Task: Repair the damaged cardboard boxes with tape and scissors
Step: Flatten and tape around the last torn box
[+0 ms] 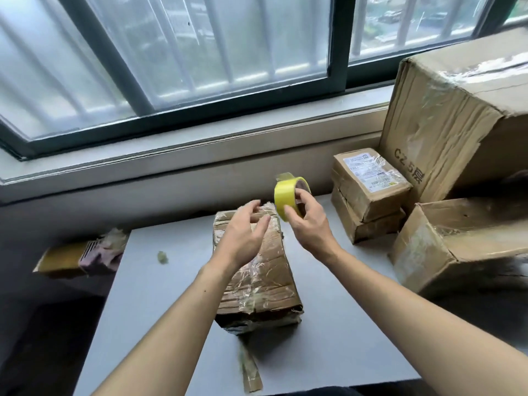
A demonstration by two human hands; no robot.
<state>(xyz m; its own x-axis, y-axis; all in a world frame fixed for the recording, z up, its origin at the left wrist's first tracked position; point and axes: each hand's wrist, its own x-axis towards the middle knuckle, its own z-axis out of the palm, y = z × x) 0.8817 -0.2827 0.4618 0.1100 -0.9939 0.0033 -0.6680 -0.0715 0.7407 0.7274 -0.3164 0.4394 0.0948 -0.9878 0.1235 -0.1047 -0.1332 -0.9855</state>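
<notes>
Tape [287, 195], a yellow roll, sits in the right hand [310, 221], whose thumb and fingers curl around its rim, raised above the far end of a crumpled cardboard box [258, 284] that lies in the middle of the grey table [160, 295]. A short loose end sticks up from the top of the roll. The left hand [243, 232] hovers just beside it, over the box's far half, fingers relaxed and spread, gripping nothing (contact with the box cannot be told). At the table's right edge stand two small stacked boxes [368, 192], with a large box [457, 115] behind them and another box [457, 241] nearer. A strip of old tape [250, 370] trails toward the near edge.
</notes>
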